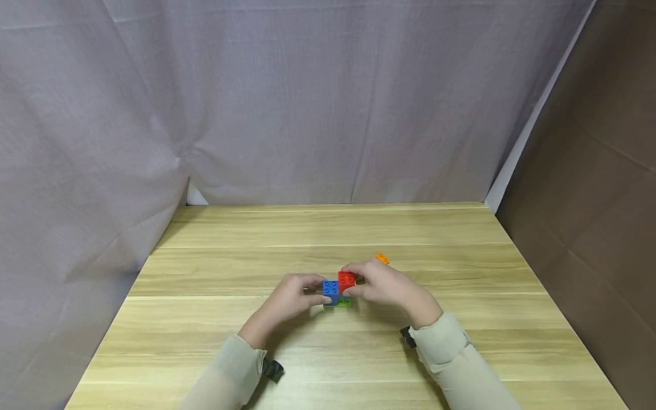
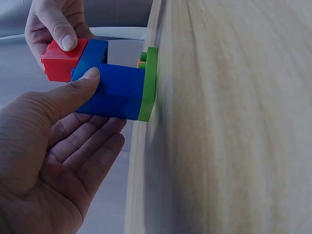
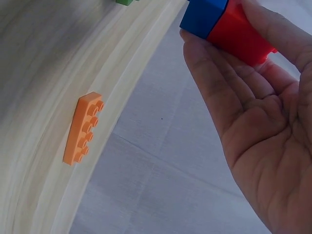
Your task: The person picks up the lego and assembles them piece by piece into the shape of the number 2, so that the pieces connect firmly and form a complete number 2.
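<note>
Near the middle of the table, my left hand (image 1: pixel 292 293) pinches a stack of blue building bricks (image 2: pixel 119 92) between thumb and fingers. A flat green brick (image 2: pixel 150 85) forms the bottom of the stack, close to the tabletop; whether it touches the wood I cannot tell. The upper blue brick (image 2: pixel 96 52) juts out sideways over the green one. On that overhanging part sits a red brick (image 1: pixel 345 279), gripped by my right hand (image 1: pixel 384 283) between thumb and fingers. Whether its studs are fully pressed in is not clear.
A flat orange brick (image 3: pixel 83 129) lies studs up on the wooden table (image 1: pixel 220 273), just beyond the right hand. Grey cloth (image 1: pixel 287 102) hangs along the back and left edges, with a brown cloth (image 1: pixel 584 171) at the right.
</note>
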`<action>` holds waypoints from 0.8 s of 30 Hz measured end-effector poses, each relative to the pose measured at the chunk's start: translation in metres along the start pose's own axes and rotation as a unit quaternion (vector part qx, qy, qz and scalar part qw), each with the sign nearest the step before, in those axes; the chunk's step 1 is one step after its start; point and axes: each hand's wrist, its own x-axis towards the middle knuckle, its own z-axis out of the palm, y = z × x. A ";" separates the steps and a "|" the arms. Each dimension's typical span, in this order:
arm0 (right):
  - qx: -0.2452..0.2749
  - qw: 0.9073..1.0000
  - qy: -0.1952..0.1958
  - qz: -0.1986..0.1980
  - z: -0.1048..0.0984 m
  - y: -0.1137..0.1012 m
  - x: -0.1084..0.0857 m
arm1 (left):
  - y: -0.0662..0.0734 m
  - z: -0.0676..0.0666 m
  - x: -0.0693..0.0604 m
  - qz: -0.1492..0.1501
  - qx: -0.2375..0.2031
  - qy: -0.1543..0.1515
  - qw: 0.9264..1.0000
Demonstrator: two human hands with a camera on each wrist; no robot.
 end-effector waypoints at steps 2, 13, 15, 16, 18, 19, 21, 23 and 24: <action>0.004 1.000 -0.001 0.008 0.000 0.000 -0.001 | 0.001 0.000 0.000 -0.001 0.000 0.000 1.000; 0.007 1.000 0.004 0.005 0.001 0.001 0.000 | 0.003 -0.001 0.001 -0.003 0.001 -0.004 1.000; 0.008 1.000 0.004 0.006 0.001 0.001 0.000 | 0.003 -0.001 0.001 -0.003 0.001 -0.004 1.000; 0.008 1.000 0.004 0.006 0.001 0.001 0.000 | 0.003 -0.001 0.001 -0.003 0.000 -0.005 1.000; 0.008 1.000 0.004 0.006 0.001 0.001 0.000 | 0.003 -0.001 0.001 -0.002 -0.001 -0.005 1.000; 0.007 1.000 0.004 0.005 0.001 0.001 -0.001 | 0.003 -0.001 0.001 -0.002 -0.002 -0.005 1.000; 0.007 1.000 0.005 0.004 0.001 0.002 0.000 | 0.003 -0.001 0.001 -0.002 -0.002 -0.006 1.000; 0.007 1.000 0.006 0.004 0.002 0.002 0.000 | 0.003 -0.001 0.000 -0.002 -0.001 -0.006 1.000; 0.007 1.000 0.007 0.006 0.002 0.002 -0.001 | 0.003 -0.001 0.000 -0.003 0.000 -0.005 1.000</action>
